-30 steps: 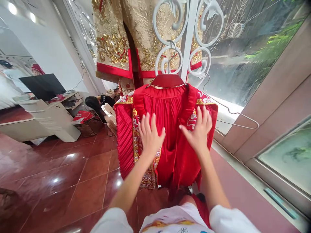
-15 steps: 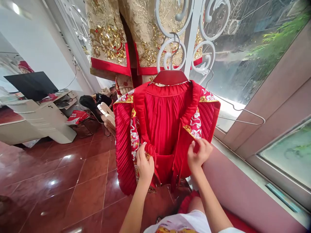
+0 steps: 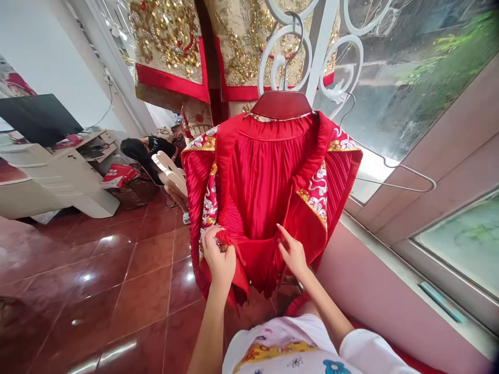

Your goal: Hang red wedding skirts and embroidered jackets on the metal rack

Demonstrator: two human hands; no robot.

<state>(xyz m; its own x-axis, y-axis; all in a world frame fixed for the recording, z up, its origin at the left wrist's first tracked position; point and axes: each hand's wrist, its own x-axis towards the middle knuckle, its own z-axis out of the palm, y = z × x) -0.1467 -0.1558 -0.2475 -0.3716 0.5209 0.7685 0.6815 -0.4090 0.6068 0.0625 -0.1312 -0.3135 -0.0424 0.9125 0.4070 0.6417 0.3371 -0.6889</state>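
A red pleated garment [image 3: 268, 176] with silver and gold embroidered bands hangs in front of me. Its hanger [image 3: 279, 104] has a broad dark-red top and a metal hook on a white scrolled frame. The garment's front gapes, showing the pleated inside. My left hand [image 3: 219, 257] is closed on bunched fabric of the left front edge. Lower right of the opening, my right hand [image 3: 293, 255] has its fingers apart against the red cloth, not gripping it. The lower folds hang beneath both hands.
Gold-sequinned garments with red hems [image 3: 171, 78] hang behind. A bare wire hanger [image 3: 393, 179] sticks out to the right by the window. At left, a person in black [image 3: 156, 148] bends near a desk [image 3: 66, 176] with a monitor [image 3: 39, 119]. Glossy red tiles [image 3: 144, 280] cover the floor.
My right hand has left the garment's right front panel and come inward and down, fingers spreading. The panel has dropped outward. My left hand moved slightly left with its cloth.
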